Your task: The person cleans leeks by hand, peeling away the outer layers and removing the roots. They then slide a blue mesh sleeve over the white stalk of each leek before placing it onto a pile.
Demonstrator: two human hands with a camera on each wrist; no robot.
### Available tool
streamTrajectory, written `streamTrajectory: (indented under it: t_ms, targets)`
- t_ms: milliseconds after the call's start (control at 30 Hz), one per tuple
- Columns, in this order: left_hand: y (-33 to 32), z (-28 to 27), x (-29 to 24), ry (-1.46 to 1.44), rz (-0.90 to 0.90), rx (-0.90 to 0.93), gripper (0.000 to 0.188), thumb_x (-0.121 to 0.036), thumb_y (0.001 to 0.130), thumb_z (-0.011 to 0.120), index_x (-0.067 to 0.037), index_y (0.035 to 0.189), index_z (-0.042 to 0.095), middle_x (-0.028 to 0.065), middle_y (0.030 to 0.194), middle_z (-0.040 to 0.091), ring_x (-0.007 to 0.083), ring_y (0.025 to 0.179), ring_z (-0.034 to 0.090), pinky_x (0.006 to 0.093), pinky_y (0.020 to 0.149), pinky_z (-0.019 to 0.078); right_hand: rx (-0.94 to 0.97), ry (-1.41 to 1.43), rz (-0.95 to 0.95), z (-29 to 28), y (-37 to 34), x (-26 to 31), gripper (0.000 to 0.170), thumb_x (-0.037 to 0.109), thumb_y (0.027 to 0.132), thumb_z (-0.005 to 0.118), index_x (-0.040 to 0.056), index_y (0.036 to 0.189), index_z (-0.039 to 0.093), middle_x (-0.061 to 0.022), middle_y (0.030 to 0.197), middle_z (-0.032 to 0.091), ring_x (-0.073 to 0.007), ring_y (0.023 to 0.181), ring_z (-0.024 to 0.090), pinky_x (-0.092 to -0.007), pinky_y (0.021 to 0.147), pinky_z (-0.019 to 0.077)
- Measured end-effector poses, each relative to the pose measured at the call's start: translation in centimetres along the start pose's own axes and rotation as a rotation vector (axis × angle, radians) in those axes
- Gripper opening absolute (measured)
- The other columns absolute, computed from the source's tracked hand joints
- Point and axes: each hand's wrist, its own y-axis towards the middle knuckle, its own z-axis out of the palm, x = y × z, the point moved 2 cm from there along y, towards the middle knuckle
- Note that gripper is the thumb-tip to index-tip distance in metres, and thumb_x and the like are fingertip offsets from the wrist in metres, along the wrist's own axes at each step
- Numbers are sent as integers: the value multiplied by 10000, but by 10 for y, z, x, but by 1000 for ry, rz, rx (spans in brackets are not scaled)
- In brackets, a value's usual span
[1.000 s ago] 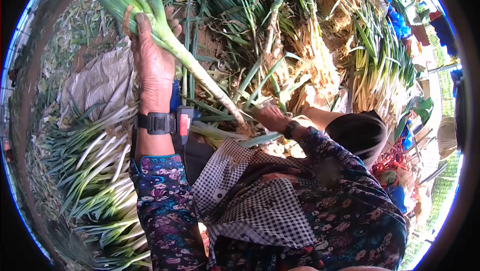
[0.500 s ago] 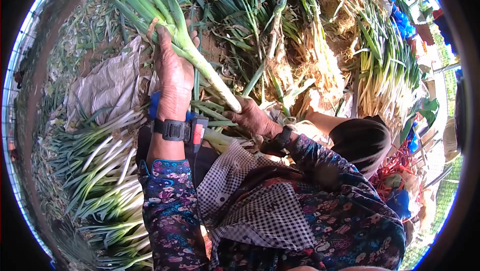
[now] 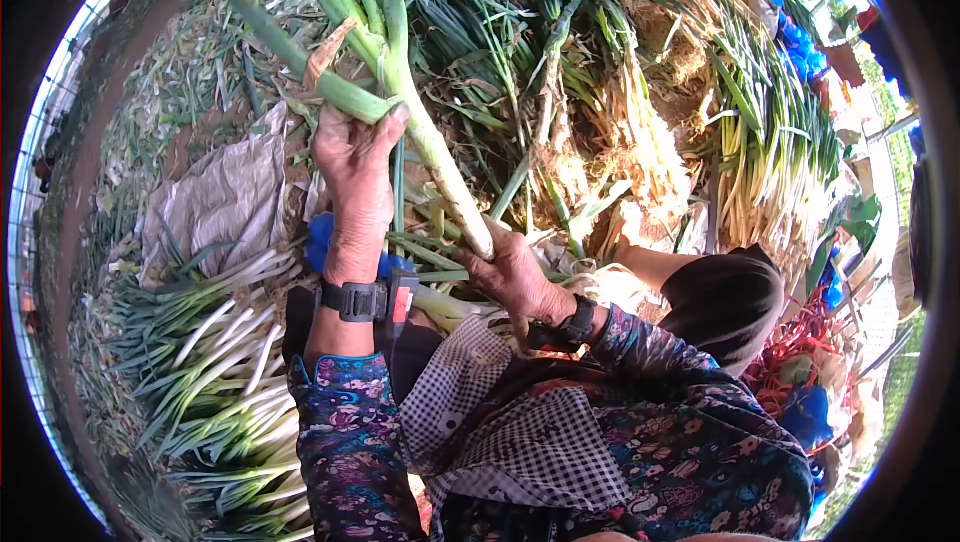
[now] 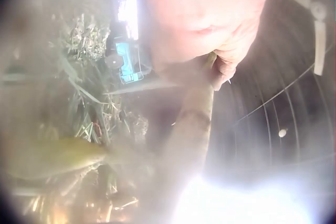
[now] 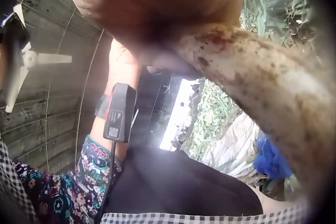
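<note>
A large green onion [image 3: 440, 162] slants across the head view, its green leaves at the top and its pale stem towards the lap. My left hand [image 3: 358, 162] pinches one outer leaf [image 3: 340, 92] between thumb and fingers, and that leaf bends away from the stalk to the left. A dry brown strip [image 3: 328, 50] hangs near this leaf. Low on the white stem, my right hand [image 3: 512, 277] grips with curled fingers, hiding the root end. Close up in the right wrist view, the stem [image 5: 273, 87] is speckled with dirt.
Trimmed green onions [image 3: 210, 332] lie in a pile at the left, beside a crumpled whitish sack [image 3: 220, 192]. Untrimmed ones with dry roots [image 3: 640, 132] are heaped ahead, with more bundles [image 3: 780, 162] at the right. Red ties [image 3: 800, 342] lie by the right knee.
My right hand has moved from near the root end onto the lower stem. My left hand has shifted from the stalk to an outer leaf, which now stands away from it.
</note>
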Motion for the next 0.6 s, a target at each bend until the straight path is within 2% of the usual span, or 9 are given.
streamTrajectory:
  t_ms: [100,167,233,300,333,367,433,500,600]
  targets:
    - [-3,2,8,103,122,-91,221,-33,830,660,-23,1041,592,22,986,619,118,893,576,279,831,464,-147,-313,87,-6,5,11,286,166,864,644,-23,1010,488,-125,638,521,-158,577,543,-312,545,469]
    - [-4,-2,10,60,-6,-81,219,-49,830,675,-21,1032,596,17,980,614,114,899,573,279,826,461,-151,-348,41,-10,5,3,294,177,868,641,-15,1037,495,-82,647,542,-129,556,540,-292,495,450]
    - [-3,-9,20,27,-53,-19,277,-176,875,656,-21,1094,590,38,1024,624,125,928,567,284,859,440,250,452,151,-10,1,4,251,181,877,652,24,1034,534,12,678,563,-77,517,509,-214,467,405]
    - [-8,-8,18,203,-262,-199,430,-322,878,644,-26,1182,574,66,1127,599,155,1034,540,303,937,395,259,604,248,-17,1,14,232,158,872,653,44,1045,549,11,681,559,-51,487,471,-182,439,375]
    - [-9,-2,10,297,-177,-123,547,-420,865,633,-28,1238,551,89,1223,558,177,1095,515,305,987,355,235,755,303,-19,4,11,236,156,874,650,47,1058,551,14,677,548,-48,479,455,-181,428,363]
    - [-9,-12,30,303,-275,-170,518,-364,877,636,-25,1254,534,89,1228,558,155,1082,521,325,976,371,211,904,356,-21,7,10,240,153,875,647,51,1072,554,18,674,538,-44,471,440,-180,417,351]
    - [-11,-4,37,-93,-113,-13,374,-228,897,626,-27,1199,537,49,1073,589,187,999,571,366,921,435,204,1012,373,-28,14,18,251,175,877,640,54,1081,557,12,676,544,-44,460,440,-183,402,350]
    - [-14,-9,46,-269,-276,-79,226,-229,918,596,-76,1070,529,20,869,573,175,795,593,332,799,493,192,838,343,-38,25,9,263,179,868,641,49,1081,556,11,684,551,-50,459,453,-186,402,357]
    - [-23,-2,22,-896,-513,460,200,-254,937,565,-88,1046,541,32,788,582,167,621,572,256,584,484,10,721,226,-63,52,-11,188,184,873,603,49,989,541,12,677,544,-54,470,464,-190,401,363]
